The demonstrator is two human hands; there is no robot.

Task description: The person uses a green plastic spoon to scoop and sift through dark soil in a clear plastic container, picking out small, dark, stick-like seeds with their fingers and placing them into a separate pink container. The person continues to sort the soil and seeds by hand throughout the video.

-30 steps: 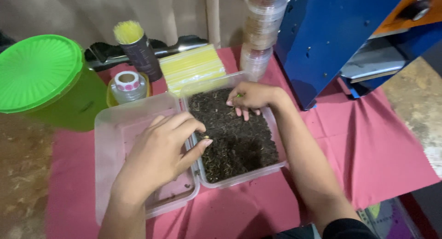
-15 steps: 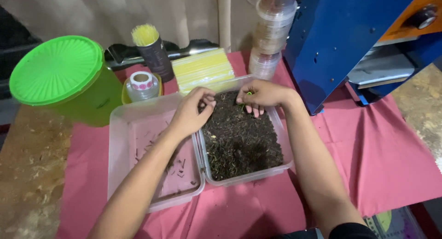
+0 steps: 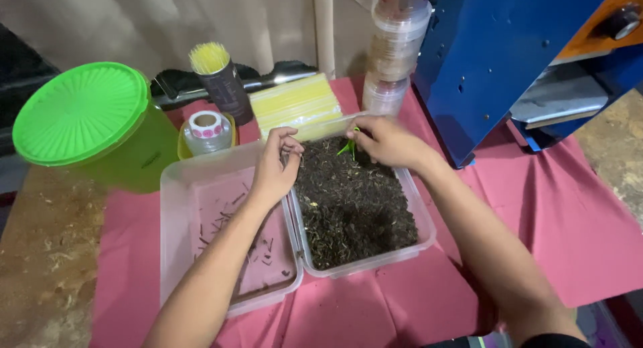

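We see a green tub (image 3: 87, 120), then a near-empty clear tray (image 3: 201, 254). Our left hand (image 3: 274, 167) pinches a few dried leaves at the edge of the leaf-filled tray (image 3: 355, 207); our right hand (image 3: 388, 142) grips a green strip (image 3: 348, 147) above it.

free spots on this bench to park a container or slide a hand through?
Bare pink cloth lies between the tray of dark leaves and the blue machine, and along the near edge. The wooden top left of the near-empty tray is open. The back row by the green tub is crowded.
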